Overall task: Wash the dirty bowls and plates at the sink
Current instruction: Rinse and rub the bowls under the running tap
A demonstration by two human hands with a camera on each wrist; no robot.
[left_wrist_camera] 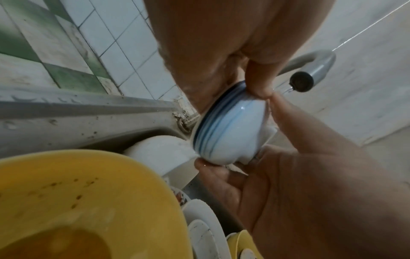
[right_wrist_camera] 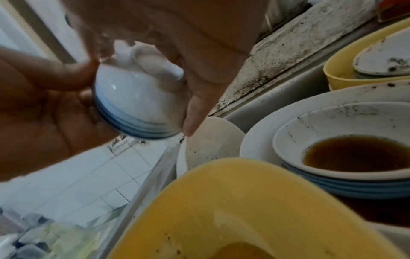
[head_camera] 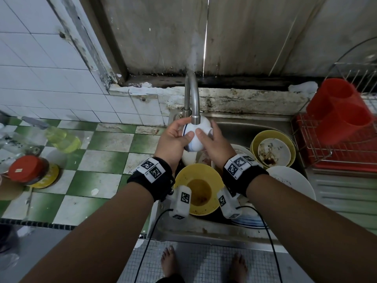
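A steel sink (head_camera: 255, 123) sits in a bench (head_camera: 98, 158) tiled in green and white checks, below a white-tiled wall (head_camera: 40, 58) and a stained, flaking sill (head_camera: 234, 97). On the bench lie a bottle of yellow liquid (head_camera: 61, 137) and a red-lidded jar (head_camera: 25, 170); a red rack (head_camera: 334, 158) with a red holder (head_camera: 338, 109) stands to the right. No writing can be read; only square black-and-white markers show on the wrist straps. The sink is crowded with dirty dishes: a yellow bowl (head_camera: 199, 188) holding brown liquid, a second yellow bowl (head_camera: 273, 148) with a soiled white dish inside, and white plates (head_camera: 291, 184). Both hands are raised under the tap (head_camera: 192, 99). The left hand (head_camera: 173, 139) cups the rim of a white bowl with blue bands (left_wrist_camera: 230, 129), tipped on its side, thumb across its wall. The right hand (head_camera: 212, 144) curls round its foot, fingertips on the base. A thin trickle seems to leave the spout, though it is faint.
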